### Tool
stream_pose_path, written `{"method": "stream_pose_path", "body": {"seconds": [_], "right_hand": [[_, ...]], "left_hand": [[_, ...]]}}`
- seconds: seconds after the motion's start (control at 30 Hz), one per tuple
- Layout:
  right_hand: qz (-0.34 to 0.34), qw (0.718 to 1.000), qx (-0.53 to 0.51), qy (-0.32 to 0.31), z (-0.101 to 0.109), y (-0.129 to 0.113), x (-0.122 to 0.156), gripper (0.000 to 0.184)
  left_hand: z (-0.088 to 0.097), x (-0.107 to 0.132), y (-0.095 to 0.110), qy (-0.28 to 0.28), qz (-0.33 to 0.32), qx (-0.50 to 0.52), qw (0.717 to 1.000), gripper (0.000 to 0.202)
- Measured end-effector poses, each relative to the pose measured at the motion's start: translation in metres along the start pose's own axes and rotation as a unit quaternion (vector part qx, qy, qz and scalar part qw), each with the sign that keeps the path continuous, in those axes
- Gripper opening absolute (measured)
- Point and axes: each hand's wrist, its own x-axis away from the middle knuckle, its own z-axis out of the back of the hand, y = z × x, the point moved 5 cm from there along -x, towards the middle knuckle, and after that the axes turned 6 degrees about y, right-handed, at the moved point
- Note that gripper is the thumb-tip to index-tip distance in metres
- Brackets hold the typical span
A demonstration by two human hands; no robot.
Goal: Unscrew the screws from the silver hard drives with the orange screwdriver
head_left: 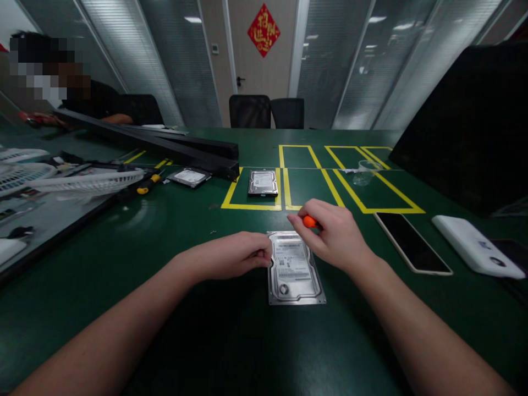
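Observation:
A silver hard drive [293, 269] with a white label lies flat on the green table in front of me. Over its upper right corner, my right hand [330, 231] is closed around an orange-handled screwdriver [310, 221]; only the handle's end shows, and the shaft is hidden by the fingers. My left hand [247, 254] reaches in from the left, its fingers curled together at the drive's left edge. Whatever those fingertips pinch, if anything, is hidden.
A second hard drive [263, 182] sits inside yellow tape; a third [190, 176] lies left beside black bars [185, 148]. To the right are a phone [412, 242], a white device [474, 245], a clear cup [363, 173] and a dark screen [466, 126]. A person [94, 102] sits far left.

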Motion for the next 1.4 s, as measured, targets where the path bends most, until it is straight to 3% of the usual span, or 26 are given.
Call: {"method": "stream_pose_path", "body": {"seconds": [0.4, 0.7, 0.97, 1.4], "right_hand": [[0.012, 1.0, 0.016, 0.009, 0.0032, -0.0025, -0.0009, 0.03], [0.013, 1.0, 0.014, 0.012, 0.0017, -0.0023, -0.0011, 0.03], [0.01, 1.0, 0.006, 0.011, 0.0013, -0.0011, 0.0, 0.03], [0.015, 1.0, 0.012, 0.014, 0.0016, -0.0025, -0.0009, 0.029]], "left_hand": [[-0.0028, -0.0019, -0.0011, -0.009, 0.006, -0.017, 1.0, 0.015], [0.0012, 0.0001, 0.0013, 0.019, 0.004, 0.009, 1.0, 0.007], [-0.0036, -0.0048, 0.0026, 0.027, 0.006, -0.02, 0.999, 0.016], [-0.005, -0.0043, -0.0007, 0.032, -0.007, -0.011, 0.999, 0.013]]}}
